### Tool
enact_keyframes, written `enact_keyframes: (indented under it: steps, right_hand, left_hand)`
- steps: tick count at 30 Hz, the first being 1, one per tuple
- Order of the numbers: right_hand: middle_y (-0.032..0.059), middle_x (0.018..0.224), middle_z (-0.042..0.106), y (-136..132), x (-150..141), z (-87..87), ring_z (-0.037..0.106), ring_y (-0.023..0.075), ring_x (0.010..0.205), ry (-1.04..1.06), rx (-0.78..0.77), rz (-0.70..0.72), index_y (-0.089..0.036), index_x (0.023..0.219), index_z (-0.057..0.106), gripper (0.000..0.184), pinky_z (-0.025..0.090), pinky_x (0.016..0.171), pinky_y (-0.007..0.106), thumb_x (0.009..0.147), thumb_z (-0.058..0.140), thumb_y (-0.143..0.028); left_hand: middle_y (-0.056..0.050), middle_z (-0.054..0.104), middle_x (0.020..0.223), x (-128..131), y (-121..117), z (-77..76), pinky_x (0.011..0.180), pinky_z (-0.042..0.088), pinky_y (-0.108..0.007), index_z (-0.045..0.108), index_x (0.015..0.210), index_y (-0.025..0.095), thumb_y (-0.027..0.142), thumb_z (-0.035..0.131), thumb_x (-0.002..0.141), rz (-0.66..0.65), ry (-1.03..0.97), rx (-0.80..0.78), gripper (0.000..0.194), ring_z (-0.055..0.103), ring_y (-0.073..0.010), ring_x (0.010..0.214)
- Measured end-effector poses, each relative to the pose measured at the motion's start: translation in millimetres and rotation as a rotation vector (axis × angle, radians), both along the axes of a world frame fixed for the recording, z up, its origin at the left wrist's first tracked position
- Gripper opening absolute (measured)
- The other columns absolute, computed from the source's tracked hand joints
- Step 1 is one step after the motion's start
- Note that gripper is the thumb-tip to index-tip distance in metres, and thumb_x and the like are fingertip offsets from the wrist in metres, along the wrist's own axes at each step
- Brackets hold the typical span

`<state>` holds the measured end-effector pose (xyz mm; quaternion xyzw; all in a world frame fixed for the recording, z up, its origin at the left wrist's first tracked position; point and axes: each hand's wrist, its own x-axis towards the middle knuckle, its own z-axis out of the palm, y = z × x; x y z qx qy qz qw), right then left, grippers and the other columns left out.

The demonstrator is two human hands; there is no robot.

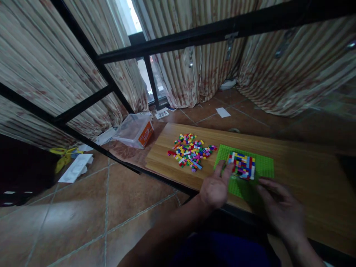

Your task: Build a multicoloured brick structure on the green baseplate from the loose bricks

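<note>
A green studded baseplate lies on the wooden table, with a low block of multicoloured toy bricks built in its middle. My left hand rests at the plate's left side, its fingers stretched out and apart, fingertips at the block's left edge. Beyond the plate's near right corner is my right hand, thumb and fingers slightly bent and apart, with no brick visible between them. A loose pile of small bricks spreads over the table left of the plate.
The wooden tabletop runs left to right. At its left end stands a clear plastic box with an orange label. A dark metal frame and striped curtains rise behind. White papers lie on the tiled floor.
</note>
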<state>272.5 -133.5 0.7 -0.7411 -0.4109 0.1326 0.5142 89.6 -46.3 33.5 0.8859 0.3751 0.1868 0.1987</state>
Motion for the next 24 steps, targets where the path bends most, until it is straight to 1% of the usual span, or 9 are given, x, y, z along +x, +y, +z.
enact_keyframes:
  steps: [1, 2, 4, 5, 6, 8, 12, 18, 24]
  right_hand:
    - [0.0074, 0.106, 0.069, -3.5, -4.1, 1.2, 0.065, 0.0251, 0.098, 0.029, -0.012, -0.013, -0.023, 0.095, 0.07, 0.034, 0.048, 0.094, 0.044, 0.08, 0.062, -0.052]
    - [0.0067, 0.103, 0.07, -6.5, -8.2, 2.1, 0.065, 0.0243, 0.097, 0.055, -0.024, -0.02, -0.023, 0.095, 0.071, 0.033, 0.049, 0.093, 0.042, 0.08, 0.062, -0.051]
    - [0.0061, 0.101, 0.072, -11.7, -15.5, 3.0, 0.066, 0.0234, 0.095, 0.101, -0.052, -0.008, -0.023, 0.095, 0.071, 0.03, 0.05, 0.09, 0.04, 0.081, 0.063, -0.048]
    - [0.006, 0.1, 0.072, -13.9, -18.4, 2.8, 0.066, 0.0231, 0.094, 0.124, -0.061, 0.014, -0.023, 0.094, 0.072, 0.029, 0.051, 0.088, 0.039, 0.081, 0.063, -0.047]
    - [0.0059, 0.098, 0.073, -16.1, -20.5, 2.4, 0.066, 0.0229, 0.093, 0.151, -0.066, 0.027, -0.022, 0.093, 0.072, 0.028, 0.051, 0.087, 0.039, 0.081, 0.063, -0.047]
    - [0.0059, 0.096, 0.073, -20.8, -22.9, 1.3, 0.067, 0.0227, 0.092, 0.202, -0.083, 0.046, -0.022, 0.091, 0.072, 0.028, 0.052, 0.086, 0.038, 0.081, 0.063, -0.046]
    - [0.0054, 0.094, 0.073, -32.0, -22.2, 1.0, 0.067, 0.0223, 0.09, 0.247, -0.116, 0.051, -0.022, 0.092, 0.072, 0.028, 0.052, 0.081, 0.035, 0.082, 0.062, -0.046]
    - [0.0053, 0.091, 0.073, -40.2, -19.2, 2.2, 0.067, 0.0222, 0.086, 0.258, -0.128, 0.041, -0.022, 0.089, 0.072, 0.028, 0.052, 0.079, 0.034, 0.082, 0.062, -0.047]
    - [0.005, 0.093, 0.073, -37.7, -20.1, 0.6, 0.067, 0.0224, 0.089, 0.262, -0.148, 0.057, -0.022, 0.09, 0.071, 0.029, 0.051, 0.08, 0.034, 0.083, 0.06, -0.048]
  left_hand:
    - [-0.014, 0.042, 0.148, -8.8, 0.4, 0.5, 0.09, 0.055, -0.032, 0.033, 0.146, 0.018, 0.016, 0.049, 0.084, 0.085, -0.077, -0.016, 0.064, 0.06, -0.0247, 0.114]
    - [-0.014, 0.051, 0.138, -18.5, 1.0, 0.0, 0.091, 0.054, -0.033, 0.041, 0.138, 0.018, 0.017, 0.048, 0.085, 0.21, -0.137, -0.022, 0.054, 0.06, -0.0239, 0.113]
    - [-0.014, 0.06, 0.118, -37.6, 3.8, -4.0, 0.087, 0.055, -0.035, 0.049, 0.124, 0.015, 0.022, 0.05, 0.088, 0.464, -0.161, -0.034, 0.036, 0.063, -0.0236, 0.105]
    - [-0.013, 0.062, 0.111, -45.6, 6.1, -7.2, 0.086, 0.055, -0.037, 0.051, 0.118, 0.015, 0.025, 0.054, 0.087, 0.522, -0.134, -0.031, 0.033, 0.064, -0.0246, 0.103]
    - [-0.012, 0.062, 0.109, -51.8, 8.9, -10.8, 0.085, 0.055, -0.038, 0.05, 0.118, 0.016, 0.028, 0.058, 0.086, 0.555, -0.1, -0.03, 0.035, 0.064, -0.0254, 0.102]
    - [-0.012, 0.063, 0.106, -58.4, 14.7, -17.5, 0.081, 0.055, -0.037, 0.048, 0.118, 0.015, 0.033, 0.063, 0.084, 0.583, -0.045, -0.014, 0.041, 0.065, -0.0263, 0.101]
    - [-0.01, 0.065, 0.096, -56.7, 21.9, -23.4, 0.08, 0.052, -0.035, 0.048, 0.117, 0.013, 0.03, 0.058, 0.087, 0.595, 0.035, 0.016, 0.035, 0.066, -0.0263, 0.098]
    - [-0.01, 0.065, 0.091, -54.0, 26.7, -17.7, 0.074, 0.048, -0.031, 0.054, 0.11, 0.014, 0.019, 0.045, 0.092, 0.58, 0.131, 0.024, 0.02, 0.065, -0.0239, 0.092]
    - [-0.009, 0.064, 0.095, -56.0, 27.7, -12.9, 0.073, 0.046, -0.03, 0.057, 0.106, 0.016, 0.017, 0.047, 0.092, 0.56, 0.146, 0.001, 0.018, 0.064, -0.0229, 0.091]
